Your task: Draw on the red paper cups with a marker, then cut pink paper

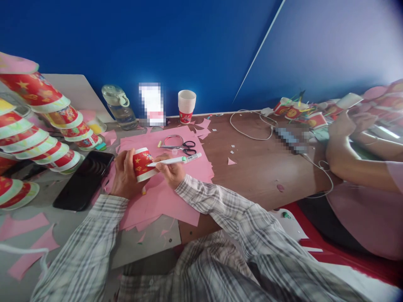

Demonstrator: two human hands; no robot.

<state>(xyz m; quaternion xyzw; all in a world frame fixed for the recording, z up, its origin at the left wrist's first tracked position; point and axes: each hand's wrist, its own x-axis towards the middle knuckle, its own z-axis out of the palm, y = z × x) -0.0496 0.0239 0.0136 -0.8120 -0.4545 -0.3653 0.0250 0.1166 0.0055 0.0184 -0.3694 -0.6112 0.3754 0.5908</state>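
My left hand is closed around a red paper cup with gold stars and a pale rim, tilted on its side. In my right hand is a white marker, gripped like a pen, its tip against or very near the cup's side. Both hands are over a stack of pink paper sheets. Just beyond them lie black-handled scissors, a roll of tape and a pale marker cap or pen piece.
Stacked paper cups lean at the left beside a black phone. A water bottle and a stack of cups stand by the blue wall. White cables cross the table; another person's arm is at the right.
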